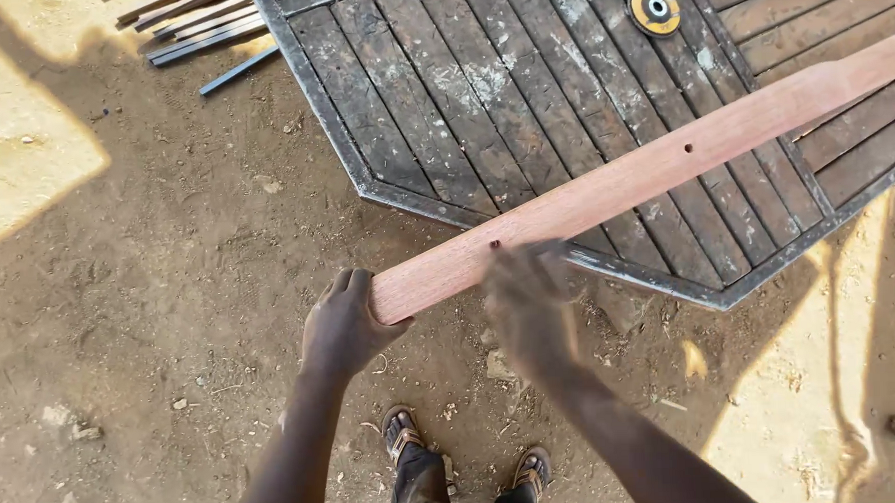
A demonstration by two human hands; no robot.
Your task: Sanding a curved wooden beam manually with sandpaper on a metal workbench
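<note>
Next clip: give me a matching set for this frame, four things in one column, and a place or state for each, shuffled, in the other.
Things:
1. left hand
2. right hand
3. grinding disc
4. metal strips

Places or states:
A. lying on the dirt at the upper left
B. blurred, at the plank's near edge by a drilled hole
C. gripping the near end of the wooden plank
D. resting on the slatted panel near the top

Pairs: 1-C, 2-B, 3-D, 4-A
</note>
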